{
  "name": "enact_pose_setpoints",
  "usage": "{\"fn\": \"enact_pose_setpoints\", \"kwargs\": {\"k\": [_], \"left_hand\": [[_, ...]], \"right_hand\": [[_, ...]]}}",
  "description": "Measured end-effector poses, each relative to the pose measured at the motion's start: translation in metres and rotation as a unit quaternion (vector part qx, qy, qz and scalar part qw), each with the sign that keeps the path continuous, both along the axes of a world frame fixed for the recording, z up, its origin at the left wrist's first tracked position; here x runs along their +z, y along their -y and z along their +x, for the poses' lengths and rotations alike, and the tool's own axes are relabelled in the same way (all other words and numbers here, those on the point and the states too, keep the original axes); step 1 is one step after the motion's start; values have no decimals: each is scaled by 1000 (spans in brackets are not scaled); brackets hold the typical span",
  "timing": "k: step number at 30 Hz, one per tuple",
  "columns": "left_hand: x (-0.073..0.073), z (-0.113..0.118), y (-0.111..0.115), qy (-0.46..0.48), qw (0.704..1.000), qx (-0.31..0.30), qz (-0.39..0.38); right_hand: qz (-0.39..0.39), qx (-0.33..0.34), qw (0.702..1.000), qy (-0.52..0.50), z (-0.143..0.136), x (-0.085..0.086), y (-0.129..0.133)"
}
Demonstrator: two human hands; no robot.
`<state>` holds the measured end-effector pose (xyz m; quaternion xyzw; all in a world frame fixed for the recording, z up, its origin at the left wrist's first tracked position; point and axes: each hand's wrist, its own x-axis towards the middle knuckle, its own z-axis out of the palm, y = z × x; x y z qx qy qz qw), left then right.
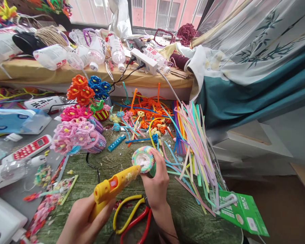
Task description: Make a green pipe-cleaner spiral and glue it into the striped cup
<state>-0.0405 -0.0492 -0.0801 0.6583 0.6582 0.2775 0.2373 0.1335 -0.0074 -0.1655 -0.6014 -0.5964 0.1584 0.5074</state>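
My left hand [87,217] is wrapped round the handle of a yellow hot glue gun [117,186], which points up and to the right. Its nozzle reaches the white-filled opening of a small pastel-striped pot [136,157]; whether the tip touches the filling I cannot tell. The pot is tilted toward me, gripped by the fingers of my right hand [156,178]. Below the glue gun, pliers [128,213] with one yellow and one red handle lie on the green wood-patterned table [190,206]. Their jaws are hidden by my right wrist.
Pipe-cleaner flower pots [76,135] stand at the left, near a blue lighter [117,142]. Loose pipe cleaners [193,132] cover the right side, with a green packet [244,210] at the edge. Behind, several plastic bottles [51,57] and a power strip [144,61] lie on the sill.
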Motion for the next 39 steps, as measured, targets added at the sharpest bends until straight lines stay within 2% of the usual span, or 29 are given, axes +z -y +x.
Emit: {"fn": "enact_pose_setpoints", "kwargs": {"k": [3,7,10,14,18,20,24,27,29,33,37,39], "left_hand": [[-3,7,4,46,999,13,-9],[-13,13,9,37,999,24,8],[-18,8,7,22,1000,-8,-2],[-19,-3,1,0,996,-93,1],[-18,-5,-1,-16,992,-116,38],[-18,-3,1,-9,994,-106,37],[-19,2,8,29,999,-31,7],[-19,5,10,50,999,-6,-7],[-18,5,9,58,998,-12,-4],[-19,0,4,35,997,-62,-1],[-27,-9,5,19,998,-48,25],[-32,-13,7,33,997,-63,33]], "right_hand": [[3,5,1000,3,-1,0,0],[6,8,1000,3,-1,0,0],[3,8,1000,2,-1,0,0],[4,7,1000,2,0,1,0],[2,0,1000,-1,0,1,1],[3,-5,1000,0,0,0,1],[11,-11,1000,5,1,-1,1],[13,-9,1000,6,1,-1,0],[9,-3,1000,3,1,-1,0],[4,8,1000,-2,0,0,0],[-6,13,1000,-6,-2,-1,0],[-19,19,1000,-11,-3,-2,0]]}}
